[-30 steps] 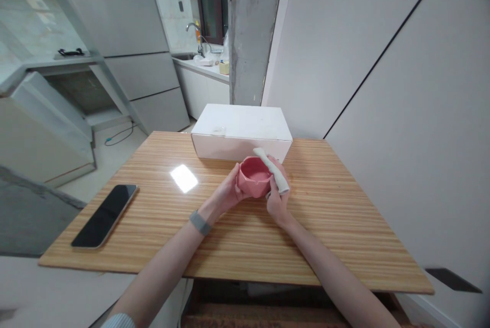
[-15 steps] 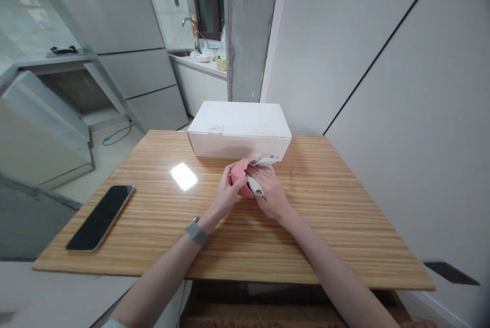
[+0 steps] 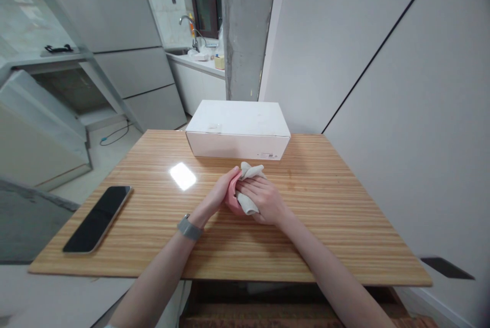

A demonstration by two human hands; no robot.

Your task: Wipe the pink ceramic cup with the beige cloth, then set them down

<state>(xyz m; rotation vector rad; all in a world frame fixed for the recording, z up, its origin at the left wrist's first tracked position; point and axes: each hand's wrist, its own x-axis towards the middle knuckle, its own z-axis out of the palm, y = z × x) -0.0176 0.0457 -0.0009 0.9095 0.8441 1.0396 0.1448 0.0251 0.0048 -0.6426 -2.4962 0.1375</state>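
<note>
My left hand is closed around the left side of a pink, rounded object, gripping it by its edge. Its exact kind is hard to make out, though it looks hollow and opens toward the right. A pale grey-white cloth lies bunched under my right hand, whose fingers press it against the pink object's open side. Part of the cloth sticks up above the fingers and part hangs below. Both hands are just over the middle of the wooden table. The object's inside is mostly hidden.
Behind my hands a white box stands near the table's far edge. A black-screened phone lies at the table's left. Beyond are a concrete pillar, pale wall panels and a sink with a faucet.
Both hands have come slightly nearer to me with the pink object, which has turned. The cloth has shifted with the right hand, and its upper end now bunches above the fingers.
</note>
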